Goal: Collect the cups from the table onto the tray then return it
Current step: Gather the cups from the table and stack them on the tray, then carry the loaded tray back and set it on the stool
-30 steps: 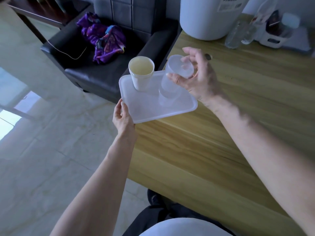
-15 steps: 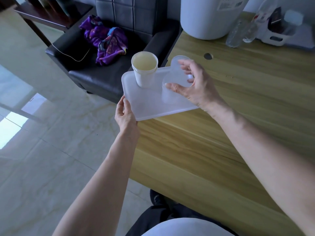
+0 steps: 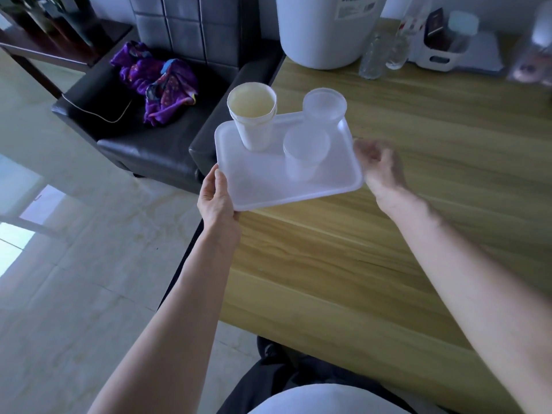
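Note:
A white plastic tray [image 3: 263, 186] hovers over the left edge of the wooden table [image 3: 418, 204]. My left hand [image 3: 216, 198] grips its near left corner. On the tray stand a white paper cup [image 3: 254, 121] at the far left, a clear plastic cup [image 3: 324, 107] at the far right and another clear plastic cup [image 3: 304, 156] in the middle. My right hand [image 3: 380, 165] is blurred just off the tray's right edge, fingers loosely curled, holding nothing; I cannot tell whether it touches the rim.
A large white container [image 3: 325, 28], clear bottles [image 3: 373, 55] and a white caddy [image 3: 445, 43] stand at the table's far end. A black leather chair [image 3: 155, 138] with a purple cloth [image 3: 158, 82] is to the left, over a pale tiled floor [image 3: 74, 279].
My right hand set the clear cup down on the tray's far right, let go, and drew back to the tray's right edge. The tray stayed in my left hand.

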